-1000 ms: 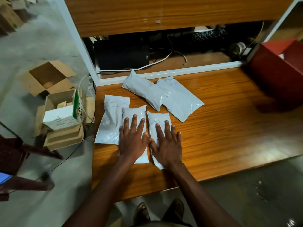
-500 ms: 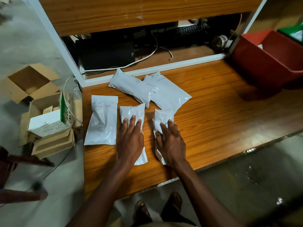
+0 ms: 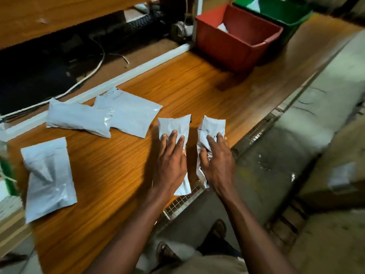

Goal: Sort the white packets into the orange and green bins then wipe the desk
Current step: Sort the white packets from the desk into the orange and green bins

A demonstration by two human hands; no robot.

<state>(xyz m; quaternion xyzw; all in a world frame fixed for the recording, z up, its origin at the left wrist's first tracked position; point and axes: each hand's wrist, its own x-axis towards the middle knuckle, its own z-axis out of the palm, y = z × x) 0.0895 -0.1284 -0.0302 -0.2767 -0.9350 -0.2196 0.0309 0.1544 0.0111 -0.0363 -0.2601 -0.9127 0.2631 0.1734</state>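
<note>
My left hand [image 3: 172,161] grips a small white packet [image 3: 174,126] near the desk's front edge. Just to its right, my right hand [image 3: 217,163] is closed on a second, crumpled white packet [image 3: 212,125]. Two larger white packets [image 3: 79,118] [image 3: 134,115] overlap near the white rail at the back. Another flat white packet [image 3: 47,180] lies at the left end of the wooden desk [image 3: 197,86]. The orange bin [image 3: 237,40] stands at the far right with a white packet inside. The green bin [image 3: 276,10] is behind it, also holding something white.
A white-framed shelf [image 3: 138,64] behind the desk holds cables, a keyboard and dark equipment. Cardboard and a green-and-white box [image 3: 6,175] sit past the desk's left end. A wire mesh strip [image 3: 181,202] runs along the front edge. My sandalled feet show below.
Both hands went from lying flat on the two small packets to gripping them, and carried them rightwards toward the front edge. My view swung right, bringing both bins into sight.
</note>
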